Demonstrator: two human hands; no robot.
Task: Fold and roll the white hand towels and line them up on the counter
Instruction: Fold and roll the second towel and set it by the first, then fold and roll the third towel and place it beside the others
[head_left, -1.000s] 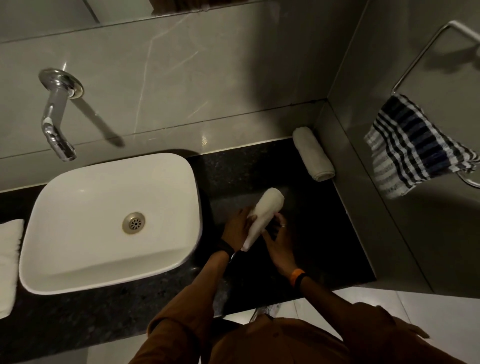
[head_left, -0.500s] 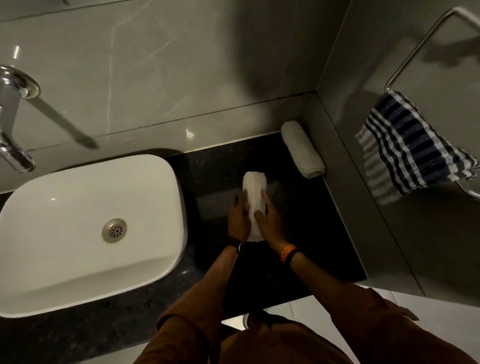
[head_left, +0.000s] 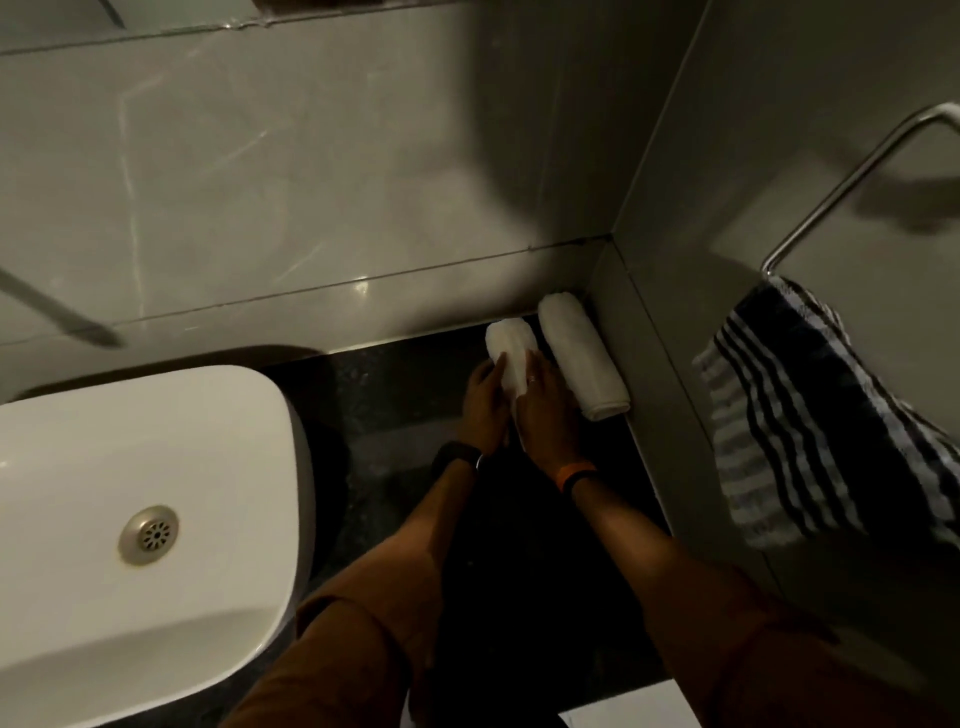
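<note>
Both hands on one rolled towel (head_left: 510, 347) at the back of the dark tabletop (head_left: 395, 405): left hand (head_left: 484, 405) cupped along its left side, right hand (head_left: 545, 410) laid over its right side, each grip closed on the roll. It lies parallel to and just beside a second roll (head_left: 582, 358) set against the right wall. White basin (head_left: 156, 467) to the left; striped cloth (head_left: 810, 415) hangs from a rail (head_left: 852, 176) on the right.

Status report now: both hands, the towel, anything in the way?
Left hand and right hand both on second roll. It lies on counter beside first roll. Nothing in the way.
</note>
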